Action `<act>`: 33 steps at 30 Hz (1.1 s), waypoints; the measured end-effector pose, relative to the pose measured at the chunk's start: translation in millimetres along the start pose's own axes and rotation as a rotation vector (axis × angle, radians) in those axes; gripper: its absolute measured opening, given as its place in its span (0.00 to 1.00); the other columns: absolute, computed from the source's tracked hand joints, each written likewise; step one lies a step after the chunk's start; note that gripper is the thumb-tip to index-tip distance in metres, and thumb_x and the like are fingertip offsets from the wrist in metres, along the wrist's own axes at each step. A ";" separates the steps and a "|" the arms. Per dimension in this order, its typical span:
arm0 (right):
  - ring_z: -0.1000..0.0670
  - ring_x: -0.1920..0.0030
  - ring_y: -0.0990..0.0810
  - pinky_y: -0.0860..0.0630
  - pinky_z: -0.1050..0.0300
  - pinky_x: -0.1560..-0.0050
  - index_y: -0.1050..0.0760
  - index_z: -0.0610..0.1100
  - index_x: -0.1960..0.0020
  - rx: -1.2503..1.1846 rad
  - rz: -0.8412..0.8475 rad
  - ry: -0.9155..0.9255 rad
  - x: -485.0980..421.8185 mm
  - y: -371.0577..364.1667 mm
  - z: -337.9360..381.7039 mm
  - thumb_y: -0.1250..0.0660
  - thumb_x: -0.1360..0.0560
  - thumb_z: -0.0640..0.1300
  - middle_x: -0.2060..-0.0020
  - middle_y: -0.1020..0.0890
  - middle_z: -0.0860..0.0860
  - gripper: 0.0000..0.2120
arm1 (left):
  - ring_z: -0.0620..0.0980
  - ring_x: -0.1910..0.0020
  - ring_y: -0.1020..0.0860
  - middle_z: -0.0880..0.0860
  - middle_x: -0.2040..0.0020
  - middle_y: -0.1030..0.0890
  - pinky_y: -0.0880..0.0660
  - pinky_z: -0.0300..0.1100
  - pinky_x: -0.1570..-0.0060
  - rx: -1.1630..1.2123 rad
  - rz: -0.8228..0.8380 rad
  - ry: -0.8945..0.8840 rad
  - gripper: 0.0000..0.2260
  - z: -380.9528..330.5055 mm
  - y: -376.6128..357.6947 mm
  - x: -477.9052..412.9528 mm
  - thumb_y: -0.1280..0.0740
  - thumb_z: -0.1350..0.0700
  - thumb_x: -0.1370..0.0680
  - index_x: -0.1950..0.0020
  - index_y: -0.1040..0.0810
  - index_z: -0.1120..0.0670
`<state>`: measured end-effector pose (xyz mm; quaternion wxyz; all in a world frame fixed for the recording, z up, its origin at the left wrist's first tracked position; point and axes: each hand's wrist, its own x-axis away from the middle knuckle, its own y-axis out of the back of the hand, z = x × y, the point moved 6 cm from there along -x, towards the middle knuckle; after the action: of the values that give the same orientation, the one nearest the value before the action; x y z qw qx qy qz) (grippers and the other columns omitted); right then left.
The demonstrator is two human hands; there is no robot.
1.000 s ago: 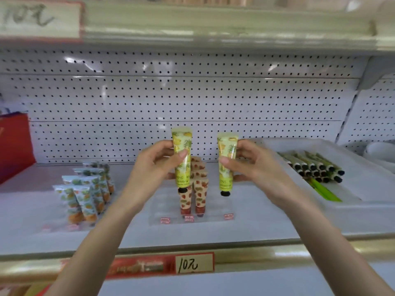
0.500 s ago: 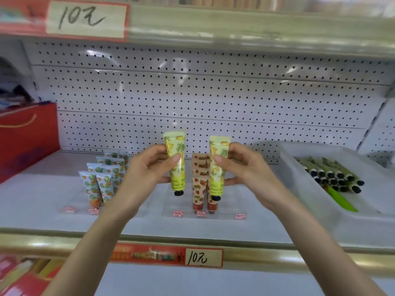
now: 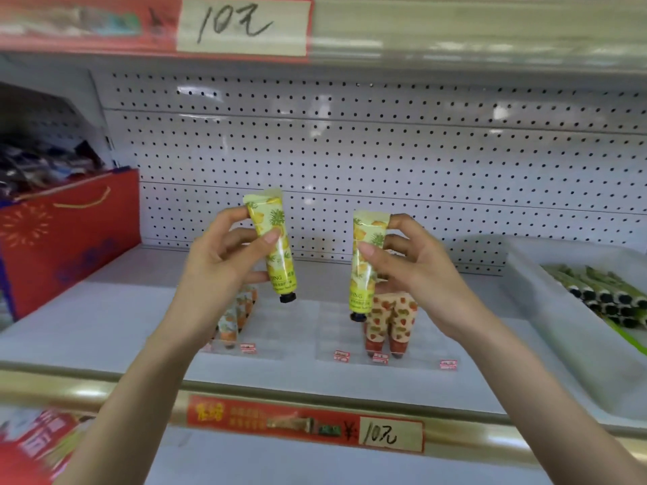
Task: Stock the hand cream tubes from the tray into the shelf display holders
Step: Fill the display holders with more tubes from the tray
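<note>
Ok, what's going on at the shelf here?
A person holds two yellow-green hand cream tubes, caps down, above the shelf: the left tube in the left hand, the right tube in the right hand beside the strawberry-print tubes in their clear holder. Neither is seated yet. More tubes wait in the tray.

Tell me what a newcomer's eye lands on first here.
Dead centre, the left hand pinches a yellow-green tube and the right hand pinches a second tube, both cap-down. Just below the right one, red-fruit-print tubes stand in a clear holder. A white tray of dark-capped tubes sits far right, and a red gift bag far left.
</note>
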<state>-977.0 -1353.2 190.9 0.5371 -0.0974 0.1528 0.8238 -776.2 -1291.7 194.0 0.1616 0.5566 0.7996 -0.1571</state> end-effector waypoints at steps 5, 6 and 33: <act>0.54 0.60 0.21 0.22 0.60 0.64 0.28 0.48 0.49 -0.058 -0.046 0.069 -32.4 -54.3 7.4 0.36 0.24 0.43 0.56 0.23 0.44 0.04 | 0.47 0.59 0.19 0.50 0.58 0.18 0.20 0.41 0.64 -0.023 0.012 -0.020 0.13 -5.6 61.3 -24.4 0.31 0.53 0.32 0.49 0.25 0.52; 0.54 0.60 0.22 0.21 0.59 0.64 0.28 0.49 0.51 -0.066 -0.053 0.079 -40.0 -67.2 8.3 0.37 0.23 0.43 0.56 0.24 0.44 0.03 | 0.47 0.58 0.19 0.50 0.56 0.18 0.20 0.42 0.63 -0.032 0.014 -0.028 0.13 -6.9 75.0 -30.8 0.31 0.53 0.32 0.49 0.25 0.52; 0.53 0.56 0.20 0.28 0.60 0.52 0.25 0.43 0.57 0.569 0.026 -0.095 -188.7 -221.5 -48.1 0.27 0.29 0.44 0.59 0.18 0.49 0.08 | 0.52 0.56 0.21 0.56 0.55 0.19 0.21 0.43 0.54 -0.078 0.254 0.234 0.10 148.7 186.9 -138.9 0.29 0.64 0.28 0.51 0.27 0.60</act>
<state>-698.3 -1448.3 174.6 0.5386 0.0978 0.3536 0.7584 -542.3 -1410.5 107.2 0.1072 0.6610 0.7417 -0.0384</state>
